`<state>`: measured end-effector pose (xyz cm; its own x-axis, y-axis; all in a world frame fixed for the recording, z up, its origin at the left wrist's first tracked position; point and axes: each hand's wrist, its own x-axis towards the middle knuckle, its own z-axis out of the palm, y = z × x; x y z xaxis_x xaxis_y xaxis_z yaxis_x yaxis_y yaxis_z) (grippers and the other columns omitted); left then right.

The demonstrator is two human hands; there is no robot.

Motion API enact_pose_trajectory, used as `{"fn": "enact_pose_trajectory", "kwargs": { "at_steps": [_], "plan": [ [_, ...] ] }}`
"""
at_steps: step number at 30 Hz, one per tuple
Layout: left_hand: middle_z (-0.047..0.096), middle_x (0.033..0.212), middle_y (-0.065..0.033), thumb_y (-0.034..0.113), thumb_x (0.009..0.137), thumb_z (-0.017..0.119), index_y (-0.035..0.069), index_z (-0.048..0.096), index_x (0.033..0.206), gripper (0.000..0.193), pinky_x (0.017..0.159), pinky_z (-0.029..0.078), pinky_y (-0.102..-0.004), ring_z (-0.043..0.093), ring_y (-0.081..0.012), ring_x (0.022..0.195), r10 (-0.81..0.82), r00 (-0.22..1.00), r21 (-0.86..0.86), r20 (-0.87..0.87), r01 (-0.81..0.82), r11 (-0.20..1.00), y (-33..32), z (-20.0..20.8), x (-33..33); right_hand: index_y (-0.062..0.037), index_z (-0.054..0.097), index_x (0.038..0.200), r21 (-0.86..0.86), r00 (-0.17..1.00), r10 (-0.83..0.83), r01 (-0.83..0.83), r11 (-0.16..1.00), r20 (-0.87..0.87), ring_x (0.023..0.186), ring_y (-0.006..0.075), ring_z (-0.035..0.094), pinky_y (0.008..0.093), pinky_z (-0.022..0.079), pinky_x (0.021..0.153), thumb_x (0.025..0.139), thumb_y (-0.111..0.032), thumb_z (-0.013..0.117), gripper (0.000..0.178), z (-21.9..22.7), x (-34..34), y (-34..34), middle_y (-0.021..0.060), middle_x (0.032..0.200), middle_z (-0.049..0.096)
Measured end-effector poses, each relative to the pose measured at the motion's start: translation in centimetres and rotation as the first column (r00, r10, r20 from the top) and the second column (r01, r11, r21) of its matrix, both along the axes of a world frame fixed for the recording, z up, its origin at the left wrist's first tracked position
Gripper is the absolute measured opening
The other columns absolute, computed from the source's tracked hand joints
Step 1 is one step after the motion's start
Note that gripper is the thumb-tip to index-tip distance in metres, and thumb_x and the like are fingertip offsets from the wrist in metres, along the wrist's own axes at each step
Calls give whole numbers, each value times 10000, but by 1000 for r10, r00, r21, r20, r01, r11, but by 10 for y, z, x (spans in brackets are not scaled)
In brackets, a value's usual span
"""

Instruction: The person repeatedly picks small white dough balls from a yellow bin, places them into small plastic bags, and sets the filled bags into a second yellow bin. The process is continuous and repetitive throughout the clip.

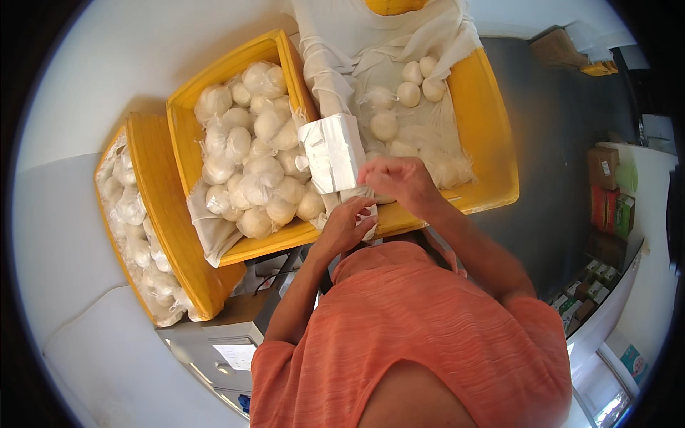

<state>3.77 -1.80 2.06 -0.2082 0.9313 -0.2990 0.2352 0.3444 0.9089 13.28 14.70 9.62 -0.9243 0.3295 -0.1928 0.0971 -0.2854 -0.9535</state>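
Note:
A white box-shaped packet rests across the meeting edges of two yellow crates. My right hand is curled at the packet's lower right side, its fingertips drawn together and slightly blurred. Below the packet, my left hand has its fingers bent inward beside thin whitish material, perhaps film or cloth. What either hand pinches is too small to make out. In the right crate, several round white buns lie on a pale cloth. The middle crate is heaped with bagged buns.
A third yellow crate of bagged buns stands tilted at the left against the white wall. Beneath the crates is a grey cabinet. Coloured boxes sit on shelving at the far right, beyond the dark floor.

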Motion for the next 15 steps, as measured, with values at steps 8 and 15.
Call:
{"fn": "enact_pose_trajectory", "kwargs": {
  "at_steps": [8,15],
  "plan": [
    [637,918,-93,107,834,633,-2,573,1108,301,712,499,-268,617,-145,820,203,978,-55,44,-201,978,-48,-2,-4,-28,616,986,577,853,-478,286,765,211,805,174,580,298,450,727,833,-251,610,271,-203,-41,-9,90,853,624],
    [640,871,-71,105,837,636,-5,587,1076,267,696,493,-253,602,-111,777,259,962,-9,82,-259,966,-52,-5,-12,12,592,961,398,734,-663,570,719,148,791,203,587,330,476,729,788,-206,659,287,-146,-33,-6,63,888,619]
  ]
}}
